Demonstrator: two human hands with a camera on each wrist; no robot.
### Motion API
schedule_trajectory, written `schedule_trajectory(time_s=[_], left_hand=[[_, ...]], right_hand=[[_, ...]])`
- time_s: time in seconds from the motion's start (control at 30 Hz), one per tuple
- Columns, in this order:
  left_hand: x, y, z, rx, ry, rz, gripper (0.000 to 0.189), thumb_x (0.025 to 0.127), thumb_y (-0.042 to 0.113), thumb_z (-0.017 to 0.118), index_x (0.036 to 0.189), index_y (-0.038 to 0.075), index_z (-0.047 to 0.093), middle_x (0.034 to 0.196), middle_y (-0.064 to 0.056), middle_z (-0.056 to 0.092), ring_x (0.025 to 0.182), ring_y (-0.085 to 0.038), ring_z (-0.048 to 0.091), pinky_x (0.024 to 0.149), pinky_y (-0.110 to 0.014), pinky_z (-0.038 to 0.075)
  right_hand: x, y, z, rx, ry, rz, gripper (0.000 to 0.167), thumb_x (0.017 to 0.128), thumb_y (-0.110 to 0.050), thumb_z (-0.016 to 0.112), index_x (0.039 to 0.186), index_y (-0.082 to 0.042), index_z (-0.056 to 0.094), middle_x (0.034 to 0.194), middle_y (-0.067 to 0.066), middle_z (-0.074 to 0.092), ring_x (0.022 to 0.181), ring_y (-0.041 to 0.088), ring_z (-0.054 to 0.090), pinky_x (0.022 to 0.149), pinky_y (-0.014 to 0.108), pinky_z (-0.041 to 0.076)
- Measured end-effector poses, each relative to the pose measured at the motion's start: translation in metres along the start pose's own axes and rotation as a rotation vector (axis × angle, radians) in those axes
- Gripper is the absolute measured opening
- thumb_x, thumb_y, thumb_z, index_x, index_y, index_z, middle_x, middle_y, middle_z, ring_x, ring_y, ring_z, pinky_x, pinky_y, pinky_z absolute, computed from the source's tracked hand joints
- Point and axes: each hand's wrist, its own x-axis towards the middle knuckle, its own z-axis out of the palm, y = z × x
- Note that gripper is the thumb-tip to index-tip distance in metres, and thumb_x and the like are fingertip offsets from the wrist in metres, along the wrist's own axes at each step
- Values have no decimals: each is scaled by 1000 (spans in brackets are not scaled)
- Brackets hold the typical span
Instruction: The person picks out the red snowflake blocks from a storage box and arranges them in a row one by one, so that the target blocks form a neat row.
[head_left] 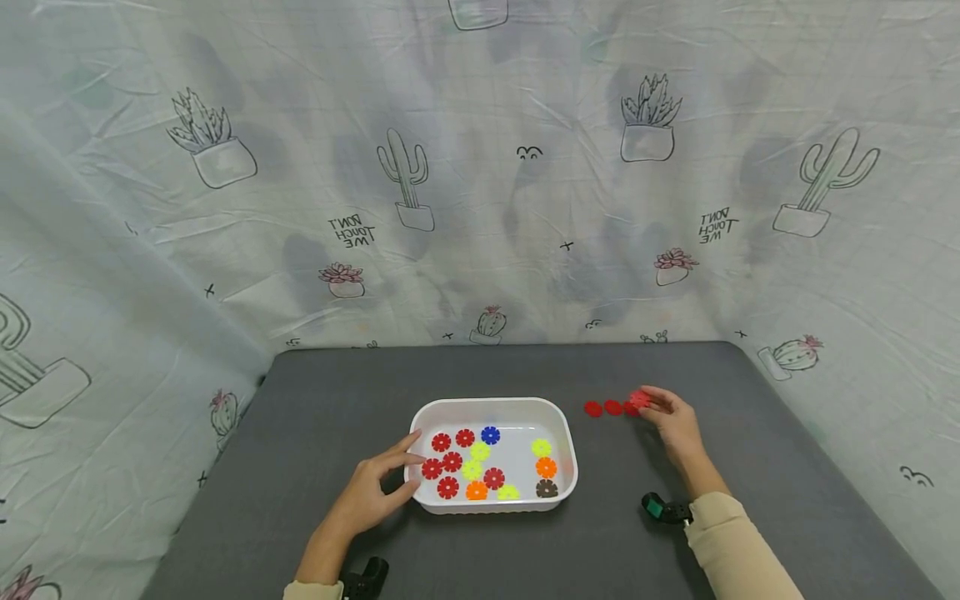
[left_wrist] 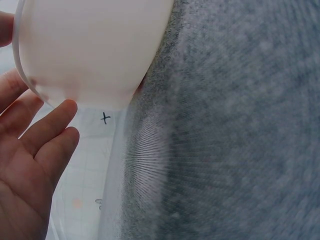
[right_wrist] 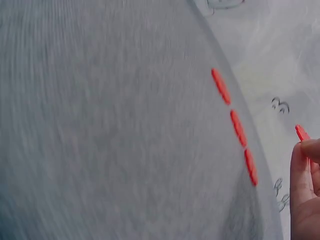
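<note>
My right hand (head_left: 677, 425) pinches a red notched plastic disc (head_left: 640, 398) between thumb and fingertips, raised above the table. Three more red discs (head_left: 613, 407) lie flat in a row right beside that hand; the right wrist view shows them edge-on, with the pinched disc (right_wrist: 301, 132) apart from them. At the left end of a white plastic tray (head_left: 491, 506), my left hand (head_left: 365, 493) rests its spread fingers on the rim. Seen from the left wrist, relaxed fingers (left_wrist: 60, 142) lie at the tray's outer wall.
Inside the tray lie several red discs (head_left: 447, 487), several yellow discs (head_left: 542, 447), orange discs (head_left: 546, 467), a blue disc (head_left: 491, 435) and a dark brown disc (head_left: 547, 488). The grey table (head_left: 337, 379) backs onto a white curtain (head_left: 480, 208) printed with cacti.
</note>
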Motion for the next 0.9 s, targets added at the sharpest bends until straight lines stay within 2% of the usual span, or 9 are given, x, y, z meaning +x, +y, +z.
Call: schedule_trajectory(time_s=[0.13, 0.33, 0.5, 0.6, 0.7, 0.8, 0.9], left_hand=[[0, 0, 0, 1, -3, -9, 25, 83, 18, 71, 108, 13, 72, 142, -3, 50, 128, -26, 50, 99, -53, 43], [0, 0, 0, 0, -5, -13, 26, 83, 19, 71, 108, 13, 71, 143, -3, 49, 128, -25, 49, 99, -53, 43], [-1, 0, 0, 1, 2, -9, 26, 83, 18, 71, 108, 13, 72, 142, -2, 49, 128, -26, 49, 99, -53, 43], [0, 0, -1, 3, 3, 2, 26, 83, 18, 71, 108, 13, 71, 142, -3, 50, 128, -27, 49, 99, -52, 44], [0, 0, -1, 4, 7, 13, 26, 82, 17, 71, 108, 13, 71, 141, -5, 51, 128, -27, 50, 98, -50, 45], [-1, 0, -1, 7, 10, 16, 26, 82, 17, 71, 108, 13, 71, 141, -4, 51, 127, -28, 50, 98, -49, 45], [-1, 0, -1, 6, 10, 15, 26, 82, 17, 71, 108, 13, 71, 141, -3, 51, 127, -28, 50, 98, -49, 46]], right_hand=[[4, 3, -6, -63, 31, 43, 46, 89, 3, 58, 132, 12, 46, 97, -9, 61, 83, -9, 56, 71, 10, 48], [11, 10, -12, -205, 59, 83, 44, 89, 4, 56, 132, 9, 48, 114, 21, 59, 78, -13, 49, 67, 10, 46], [16, 19, -15, -274, 57, 101, 43, 89, 5, 55, 132, 8, 49, 123, 30, 54, 78, -12, 46, 66, 9, 44], [18, 21, -16, -309, 53, 101, 42, 88, 4, 56, 130, 9, 50, 122, 31, 54, 81, -5, 49, 65, 10, 43], [17, 20, -15, -354, 48, 93, 41, 88, 3, 56, 129, 9, 51, 122, 31, 55, 90, 11, 56, 64, 10, 42], [17, 20, -15, -401, 44, 79, 41, 89, 2, 56, 128, 9, 52, 121, 31, 56, 101, 29, 57, 66, 13, 43], [17, 22, -15, -440, 50, 62, 40, 89, 1, 57, 128, 7, 53, 121, 31, 57, 106, 37, 56, 72, 22, 47]])
